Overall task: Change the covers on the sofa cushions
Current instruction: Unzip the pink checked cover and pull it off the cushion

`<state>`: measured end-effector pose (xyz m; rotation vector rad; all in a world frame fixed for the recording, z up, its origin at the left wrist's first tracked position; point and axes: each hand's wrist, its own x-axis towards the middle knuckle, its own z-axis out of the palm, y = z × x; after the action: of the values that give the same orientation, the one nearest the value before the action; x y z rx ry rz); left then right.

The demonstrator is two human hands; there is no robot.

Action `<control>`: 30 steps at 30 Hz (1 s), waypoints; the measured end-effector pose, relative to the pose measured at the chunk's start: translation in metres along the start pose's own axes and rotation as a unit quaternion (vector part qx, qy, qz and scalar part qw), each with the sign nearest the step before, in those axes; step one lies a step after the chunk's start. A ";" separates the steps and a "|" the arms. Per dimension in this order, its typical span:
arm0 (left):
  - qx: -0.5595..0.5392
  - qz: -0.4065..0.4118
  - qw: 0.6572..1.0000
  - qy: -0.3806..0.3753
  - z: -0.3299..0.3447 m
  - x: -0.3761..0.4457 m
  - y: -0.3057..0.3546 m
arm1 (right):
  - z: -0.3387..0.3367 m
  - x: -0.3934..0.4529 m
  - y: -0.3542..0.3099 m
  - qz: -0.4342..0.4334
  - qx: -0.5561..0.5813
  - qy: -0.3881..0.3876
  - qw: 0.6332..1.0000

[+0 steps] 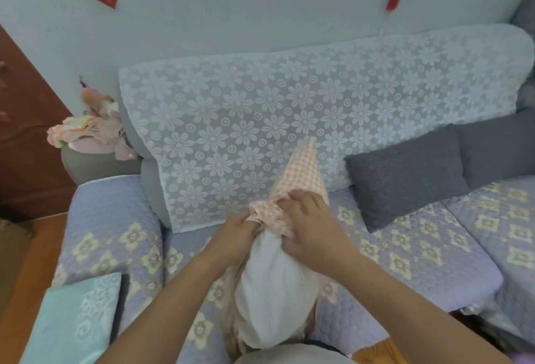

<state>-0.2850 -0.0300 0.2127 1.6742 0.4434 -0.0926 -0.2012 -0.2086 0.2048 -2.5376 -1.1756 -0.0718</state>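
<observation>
Hands [278, 224] grip checked cover [301, 178] — bunched over white cushion [275, 285].

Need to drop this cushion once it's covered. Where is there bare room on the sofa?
Free: seat between the white cushion insert and the grey pillow. Crowded: left armrest, heaped with clothes; the turquoise cover lies front left.

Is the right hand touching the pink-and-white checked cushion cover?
Touching: the head view shows the right hand gripping the bunched pink-and-white checked cushion cover over the white inner cushion.
</observation>
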 end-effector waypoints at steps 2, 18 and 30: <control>0.008 0.000 0.998 -0.056 -0.001 -0.004 0.000 | -0.002 0.018 0.008 -0.006 -0.021 0.037 0.999; 0.513 0.064 0.812 0.270 0.039 -0.011 -0.042 | 0.012 0.086 -0.008 0.028 -0.066 -0.132 0.989; 0.569 0.200 0.770 0.208 0.029 -0.010 -0.077 | 0.027 0.075 -0.013 -0.096 -0.211 -0.150 0.961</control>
<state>-0.3143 -0.0539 0.1390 2.9967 0.3487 0.4262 -0.1640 -0.1375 0.1973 -2.8625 -1.6788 0.0219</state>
